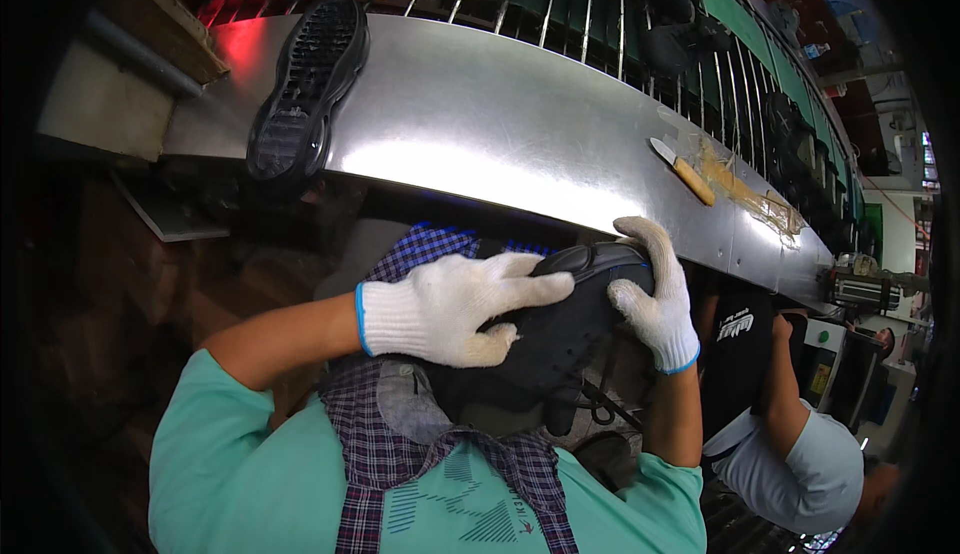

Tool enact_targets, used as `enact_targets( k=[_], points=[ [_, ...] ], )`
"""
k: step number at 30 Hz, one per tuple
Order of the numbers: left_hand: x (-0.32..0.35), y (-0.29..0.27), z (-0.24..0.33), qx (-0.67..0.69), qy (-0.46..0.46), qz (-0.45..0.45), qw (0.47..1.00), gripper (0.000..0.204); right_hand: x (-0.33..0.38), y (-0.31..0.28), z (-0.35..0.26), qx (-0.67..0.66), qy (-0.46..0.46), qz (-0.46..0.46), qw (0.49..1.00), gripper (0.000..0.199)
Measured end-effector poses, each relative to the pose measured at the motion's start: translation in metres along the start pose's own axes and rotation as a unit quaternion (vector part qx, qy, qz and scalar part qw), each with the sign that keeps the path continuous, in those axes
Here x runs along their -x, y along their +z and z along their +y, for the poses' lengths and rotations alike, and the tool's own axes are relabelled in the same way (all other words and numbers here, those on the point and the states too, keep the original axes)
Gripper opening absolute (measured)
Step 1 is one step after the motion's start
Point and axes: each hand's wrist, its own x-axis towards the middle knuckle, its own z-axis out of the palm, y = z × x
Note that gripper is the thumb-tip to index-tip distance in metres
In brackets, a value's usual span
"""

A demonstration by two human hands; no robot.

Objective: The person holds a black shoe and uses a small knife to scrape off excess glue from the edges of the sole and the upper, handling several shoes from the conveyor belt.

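One black sole [308, 84] lies tread-up on the metal bench [450, 84]. Next, the gloved left hand [445, 309] rests, fingers loosely spread, on a black shoe [562, 332] held just off the bench's near edge. That shoe looks light, its upper soft and bendy, its glossy rim [597, 258] probably stiffer and the better hold. The gloved right hand [660, 306] grasps its end. Farther right lies a knife [685, 174].

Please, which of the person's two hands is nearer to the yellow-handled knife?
Right. The right hand, at the black shoe's right end, is just below the knife in the picture; the left hand is farther away, lower and well left.
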Motion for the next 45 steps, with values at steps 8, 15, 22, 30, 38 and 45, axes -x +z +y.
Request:
enact_targets(
  k=[8,15,22,30,38,45],
  points=[
    [0.067,0.011,-0.055,0.379,-0.15,0.109,0.906,0.07,0.037,0.011,-0.051,-0.335,-0.25,0.307,0.855,0.064],
    [-0.008,-0.042,-0.028,0.336,0.021,0.234,0.912,0.062,0.091,0.052,-0.003,-0.51,-0.037,0.137,0.848,0.114],
    [-0.08,0.01,-0.043,0.265,0.063,0.11,0.956,0.047,0.124,0.11,0.04,-0.115,0.119,0.009,0.986,0.087],
    [-0.103,0.014,-0.066,0.25,-0.02,0.054,0.967,0.043,0.044,0.043,-0.089,0.152,-0.039,0.033,0.987,0.052],
    [-0.094,0.012,-0.047,0.168,0.012,0.121,0.978,0.038,0.083,0.071,-0.059,0.033,-0.188,0.082,0.978,0.025],
    [-0.003,0.006,0.037,-0.071,0.131,0.088,0.985,0.083,0.056,0.066,-0.054,0.057,-0.125,0.047,0.989,0.033]
  ],
)
